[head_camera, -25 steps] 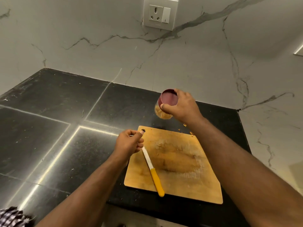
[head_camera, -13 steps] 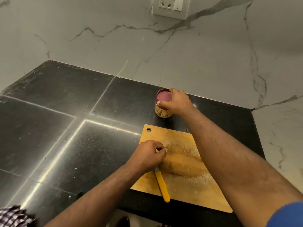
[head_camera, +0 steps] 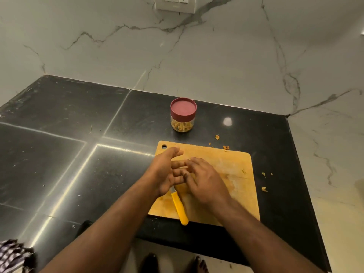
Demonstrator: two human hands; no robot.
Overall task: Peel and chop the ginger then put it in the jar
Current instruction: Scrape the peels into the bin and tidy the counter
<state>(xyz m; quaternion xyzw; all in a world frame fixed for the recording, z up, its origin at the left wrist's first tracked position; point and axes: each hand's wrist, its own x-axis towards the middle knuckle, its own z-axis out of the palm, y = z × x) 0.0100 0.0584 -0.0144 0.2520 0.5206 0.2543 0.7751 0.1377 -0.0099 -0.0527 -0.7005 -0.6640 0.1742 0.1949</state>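
Both hands over the wooden cutting board [head_camera: 232, 164], fingers meeting above its middle; left hand [head_camera: 167, 172] with fingers spread and fairly straight, grip apart, holding nothing visible; right hand [head_camera: 204, 178] palm down, fingers relaxed and overlapping the left's fingertips, grip likewise apart. Whether anything small sits between the fingers cannot be told. Yellow-handled knife [head_camera: 180, 208] lies on the board beneath the hands, blade mostly hidden under the left palm, handle end reaching past the near edge of the board. Jar [head_camera: 183, 115] stands upright on the black surface [head_camera: 78, 174] just beyond the board's far edge, dark red lid on, chopped ginger [head_camera: 182, 126] visible through the clear glass in its lower part. Ginger scraps [head_camera: 225, 147] scattered on the surface at the far right corner of the board and off its right side. White marble-veined wall behind, socket plate [head_camera: 175, 3] at top edge. Checked cloth [head_camera: 11, 255] at lower left corner
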